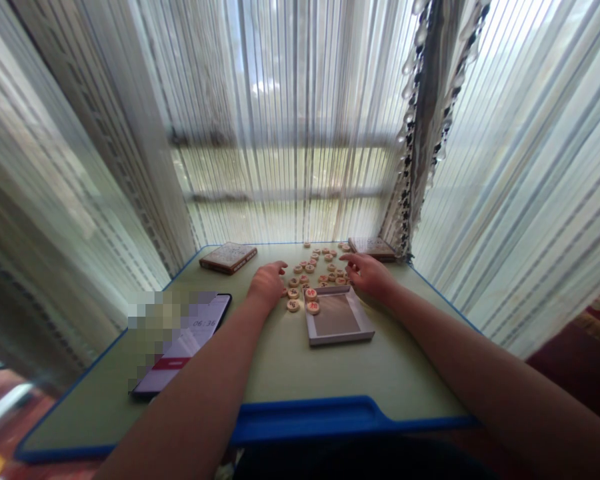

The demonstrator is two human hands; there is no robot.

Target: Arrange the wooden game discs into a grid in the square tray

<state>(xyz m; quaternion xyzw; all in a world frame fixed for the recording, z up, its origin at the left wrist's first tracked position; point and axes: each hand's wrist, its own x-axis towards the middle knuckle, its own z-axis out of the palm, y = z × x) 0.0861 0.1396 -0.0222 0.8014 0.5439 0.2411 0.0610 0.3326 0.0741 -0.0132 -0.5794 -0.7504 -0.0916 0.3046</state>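
Observation:
Several round wooden Chinese chess pieces (309, 269), marked with red or dark characters, lie scattered across the middle of the pale green table (290, 367). A shallow white box tray (341, 339) sits in front of them. Two red-marked chess pieces (313, 307) are at the tray's left side. My left hand (267, 285) is left of the pieces, fingers apart and bent, with one piece close by its fingertips. At the right edge of the pieces is my right hand (370, 275), its index finger stretched out and the others curved. I see no piece held in either hand.
A phone (200, 337) showing a timer lies left of my left forearm. One flat patterned box (229, 257) rests at the back left, another patterned box (371, 248) at the back right. String curtains (290, 167) hang behind the table. A blue rim (310, 417) edges the tabletop.

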